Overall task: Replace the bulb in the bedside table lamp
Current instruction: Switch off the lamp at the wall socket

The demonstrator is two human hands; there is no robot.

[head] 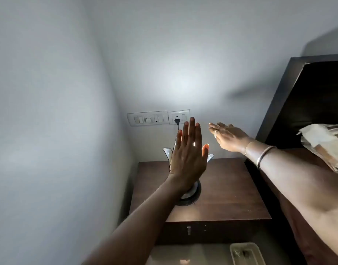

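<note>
L hand (187, 155) is held flat w/ fingers (192, 131) straight and together, nothing gripped, in front of the lit lamp (189, 194); light glows past the thumb. R hand (229, 137) is also spread open and empty, to the lamp's right, apart from it. Lamp is stood on the bedside table (227, 190), its plug (177, 121) seated in the wall socket (179, 116).

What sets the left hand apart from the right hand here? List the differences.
The left hand is raised with its back to the camera, fingers pointing up, in front of the lit lamp; the right hand is seen edge-on, off to the lamp's side. The right hand wears a ring and its wrist bangles; the left shows neither. Both are open and hold nothing.
</note>
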